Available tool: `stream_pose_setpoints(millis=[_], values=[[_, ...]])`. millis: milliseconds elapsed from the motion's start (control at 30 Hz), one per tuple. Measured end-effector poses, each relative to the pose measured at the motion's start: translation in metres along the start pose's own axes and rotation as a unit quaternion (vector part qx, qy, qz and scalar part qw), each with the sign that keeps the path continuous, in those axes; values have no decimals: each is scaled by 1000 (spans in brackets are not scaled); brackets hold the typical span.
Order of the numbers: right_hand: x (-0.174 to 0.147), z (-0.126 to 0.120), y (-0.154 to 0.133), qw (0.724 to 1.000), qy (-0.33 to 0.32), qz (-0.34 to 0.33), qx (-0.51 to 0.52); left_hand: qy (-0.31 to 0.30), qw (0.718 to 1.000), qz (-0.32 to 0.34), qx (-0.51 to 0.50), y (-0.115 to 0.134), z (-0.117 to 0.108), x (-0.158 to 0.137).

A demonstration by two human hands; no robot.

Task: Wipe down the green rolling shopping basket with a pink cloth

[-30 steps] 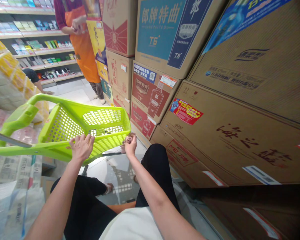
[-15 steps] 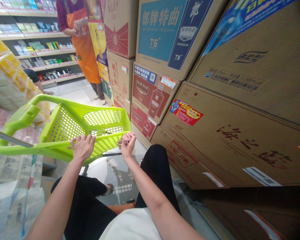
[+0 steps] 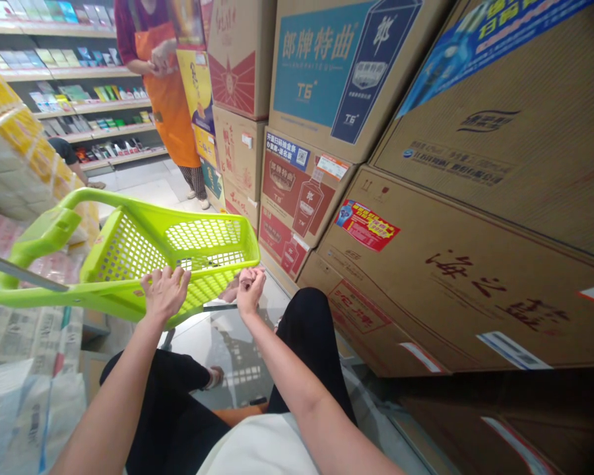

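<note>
A lime-green shopping cart [image 3: 109, 290] with a perforated plastic basket stands in front of me, its handle toward the left. My left hand [image 3: 165, 292] is closed over the basket's near rim, fingertips hooked on the top edge. In my right hand [image 3: 250, 297], the fingers are closed around a crumpled pink cloth [image 3: 229, 291]. Part of the cloth hangs against the outside of the basket near its right end. The basket's visible inside shows only green mesh and floor through the holes.
Stacked cardboard cartons [image 3: 465, 264] wall the right side. Wrapped packs of paper goods [image 3: 17, 158] are piled at left. Beyond the cart, a person in an orange apron [image 3: 171, 112] stands by the cartons, hands together. Stocked shelves [image 3: 74, 69] line the back.
My right hand has shifted slightly left and down along the rim, and the pink cloth now spreads lower on the basket's side. My left hand stays on the rim.
</note>
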State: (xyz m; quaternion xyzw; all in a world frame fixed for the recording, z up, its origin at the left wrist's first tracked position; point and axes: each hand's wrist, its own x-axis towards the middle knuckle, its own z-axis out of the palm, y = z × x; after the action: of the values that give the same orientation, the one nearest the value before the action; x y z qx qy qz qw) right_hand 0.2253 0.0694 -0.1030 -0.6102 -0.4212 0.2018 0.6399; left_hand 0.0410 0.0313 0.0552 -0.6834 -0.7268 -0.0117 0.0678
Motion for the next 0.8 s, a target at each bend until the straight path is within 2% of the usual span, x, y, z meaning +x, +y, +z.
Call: stream_pose_setpoints(millis=[100,167,267,333,400,467,567,633,800], values=[[-8,4,12,997,-55,56,11,-7,1000,7,4,-2,-2,0],[-10,4,13,995,-58,77,15,-16,1000,18,10,-5,-2,1],[-6,3,-2,999,-19,25,14,-27,999,27,23,-8,-3,4],[-2,5,-13,999,-15,-32,24,-32,999,26,34,-7,-4,6],[1,7,-16,998,-15,-55,32,-30,998,23,43,-4,-5,6],[4,10,-10,999,-16,-27,31,-21,998,18,47,1,-6,6],[8,11,1,998,-31,53,21,-8,999,13,44,10,-5,5],[12,9,3,997,-30,75,14,-1,999,12,38,16,-3,4],[22,9,-7,1000,3,-14,1,-1,999,7,36,28,-7,3]])
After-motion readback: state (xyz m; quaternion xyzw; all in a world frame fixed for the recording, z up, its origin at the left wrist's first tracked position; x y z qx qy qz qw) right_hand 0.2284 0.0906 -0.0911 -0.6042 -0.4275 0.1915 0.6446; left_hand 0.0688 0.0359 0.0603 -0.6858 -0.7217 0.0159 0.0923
